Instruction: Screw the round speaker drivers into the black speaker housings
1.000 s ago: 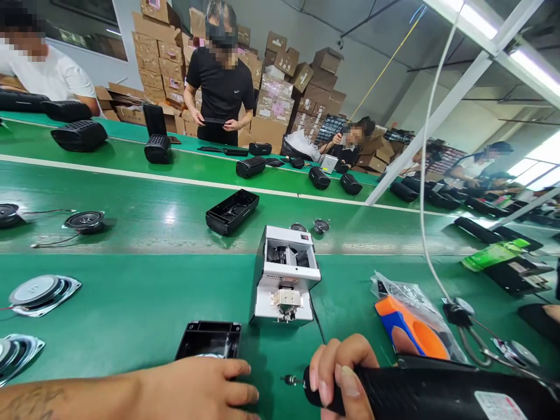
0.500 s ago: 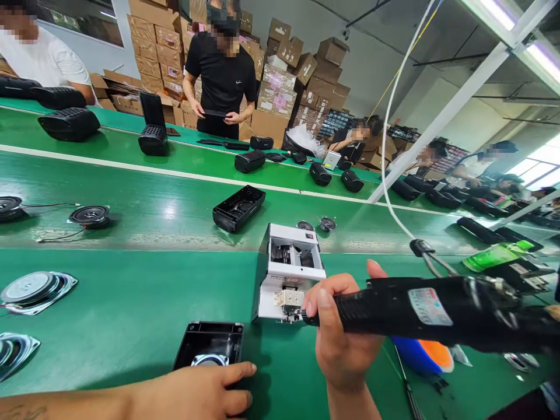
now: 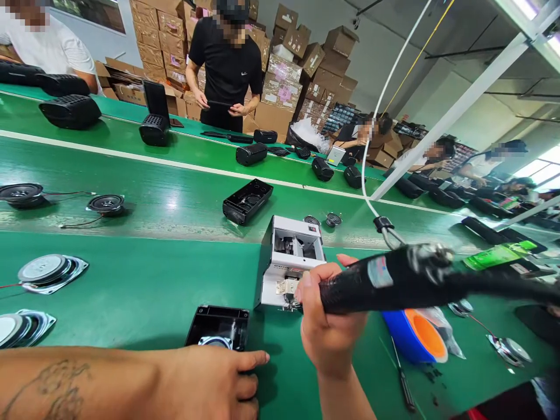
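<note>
My right hand (image 3: 328,315) grips a black electric screwdriver (image 3: 389,283), held nearly level. Its tip is at the front of a white screw feeder (image 3: 291,269), partly hidden by my fingers. Under my left hand (image 3: 219,379) lies an open black speaker housing (image 3: 223,318) with a round speaker (image 3: 215,341) inside. My left fingers reach over the housing's right side, the topmost one stretched out. The thumb and the housing's near part are hidden.
Loose speakers (image 3: 52,271) lie at the left. An open black housing (image 3: 248,201) stands beyond the feeder. A blue-and-orange bowl (image 3: 415,335) and a hand screwdriver (image 3: 405,385) lie at the right. A white cable (image 3: 365,157) hangs overhead. Across the line, a person (image 3: 225,70) holds a dark part.
The view has shifted slightly. The rear of the electric screwdriver has swung left, its tip still at the feeder. My left hand stays on the housing, with more forearm showing.
</note>
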The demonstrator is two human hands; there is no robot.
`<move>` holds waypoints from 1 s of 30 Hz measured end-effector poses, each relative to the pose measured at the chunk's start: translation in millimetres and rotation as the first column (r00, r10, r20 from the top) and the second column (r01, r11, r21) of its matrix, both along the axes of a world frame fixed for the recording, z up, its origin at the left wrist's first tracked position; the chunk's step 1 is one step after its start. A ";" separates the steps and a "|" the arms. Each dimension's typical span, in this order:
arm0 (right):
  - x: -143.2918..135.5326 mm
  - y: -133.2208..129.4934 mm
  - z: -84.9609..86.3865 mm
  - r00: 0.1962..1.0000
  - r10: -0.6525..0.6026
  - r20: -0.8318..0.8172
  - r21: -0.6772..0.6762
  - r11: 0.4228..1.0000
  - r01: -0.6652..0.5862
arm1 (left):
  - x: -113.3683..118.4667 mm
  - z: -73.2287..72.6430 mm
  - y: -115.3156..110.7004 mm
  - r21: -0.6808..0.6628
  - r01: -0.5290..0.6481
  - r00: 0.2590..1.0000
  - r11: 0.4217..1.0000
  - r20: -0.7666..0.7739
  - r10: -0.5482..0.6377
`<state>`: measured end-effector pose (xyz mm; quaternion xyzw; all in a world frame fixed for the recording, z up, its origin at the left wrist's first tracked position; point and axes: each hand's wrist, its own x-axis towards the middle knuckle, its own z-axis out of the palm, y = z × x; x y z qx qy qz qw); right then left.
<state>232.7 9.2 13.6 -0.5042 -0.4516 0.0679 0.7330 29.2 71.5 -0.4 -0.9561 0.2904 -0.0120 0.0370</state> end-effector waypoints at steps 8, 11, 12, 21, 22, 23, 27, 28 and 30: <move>-4.1 -28.6 6.4 0.976 0.003 -0.217 -0.133 0.991 -0.033 | -0.6 -0.9 -6.2 0.037 -0.026 0.999 0.999 -0.020 0.027; -1.7 -36.9 8.7 0.980 0.021 -0.195 -0.085 0.996 -0.039 | -6.8 -1.1 -3.8 0.073 -0.014 1.000 0.997 0.006 0.014; -2.0 -38.8 8.6 0.976 0.041 -0.212 -0.072 0.996 -0.057 | -8.0 -1.8 -2.2 0.072 -0.012 1.000 0.997 0.023 0.010; -14.1 -51.3 13.2 0.961 0.126 -0.247 0.015 0.992 -0.126 | -1.9 -7.6 3.2 0.002 -0.216 0.968 0.976 0.130 0.214; -14.3 -54.7 15.7 0.958 0.134 -0.254 0.023 0.991 -0.133 | -1.9 -7.6 2.5 0.014 -0.215 0.971 0.976 0.112 0.213; -14.1 -58.4 18.1 0.955 0.144 -0.259 0.029 0.990 -0.142 | -2.2 -7.7 1.9 0.020 -0.210 0.973 0.977 0.098 0.207; -10.6 -73.4 25.2 0.953 0.171 -0.248 0.036 0.985 -0.167 | -2.9 -10.0 1.1 0.016 -0.199 0.979 0.980 0.054 0.198; -9.6 -76.2 25.9 0.954 0.179 -0.240 0.038 0.984 -0.175 | -2.3 -11.4 0.6 0.008 -0.236 0.971 0.972 0.048 0.235; -8.1 -80.7 25.9 0.956 0.177 -0.232 0.045 0.984 -0.171 | -0.8 -14.5 -1.6 -0.009 -0.377 0.925 0.926 0.037 0.377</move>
